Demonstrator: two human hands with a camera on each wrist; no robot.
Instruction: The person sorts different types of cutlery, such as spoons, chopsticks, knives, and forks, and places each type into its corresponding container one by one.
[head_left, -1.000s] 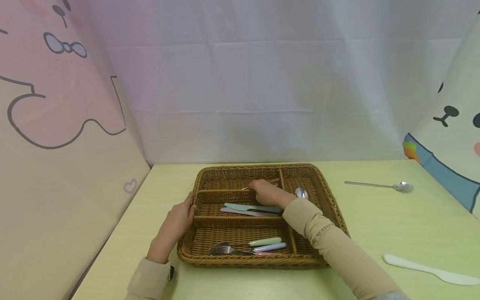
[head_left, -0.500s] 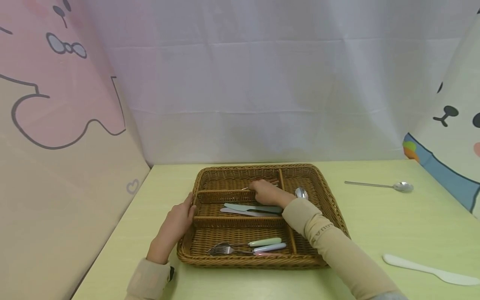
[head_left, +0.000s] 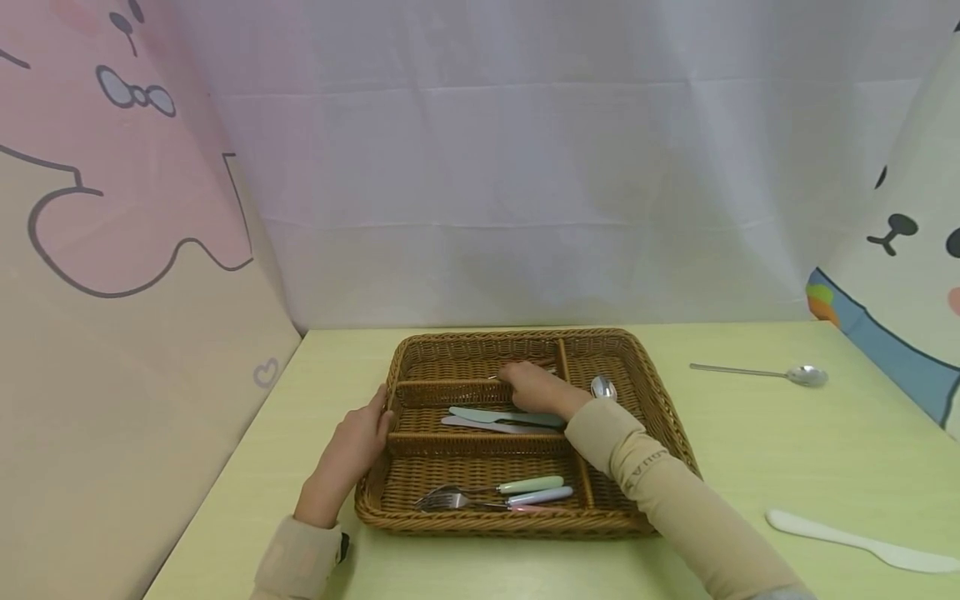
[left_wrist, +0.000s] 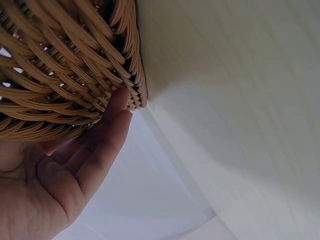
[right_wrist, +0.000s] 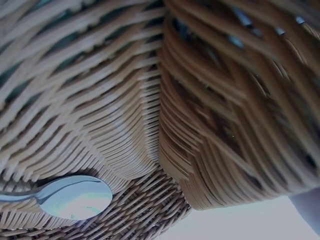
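My left hand (head_left: 352,442) grips the left side of the brown wicker cutlery tray (head_left: 510,523), thumb at the rim. In the left wrist view its fingers (left_wrist: 100,160) lie against the tray's outer wall. My right hand (head_left: 536,387) reaches over a divider into the back compartment, fingers bent around a thin metal piece of cutlery (head_left: 492,377); the fingertips and most of that piece are hidden. Below that hand, a mint knife (head_left: 480,414) and a lilac knife (head_left: 480,424) lie in the middle compartment. The right wrist view shows a spoon (right_wrist: 77,196) against the wicker wall.
Several forks with pastel handles, one with a green handle (head_left: 531,483), lie in the front compartment. A spoon (head_left: 602,387) is in the right compartment. Right of the tray, another spoon (head_left: 806,375) and a white knife (head_left: 862,542) lie on the yellow table (head_left: 750,450).
The visible tip of the thin metal piece beside my right fingers has shifted slightly right. Both hands and the tray stay nearly where they were.
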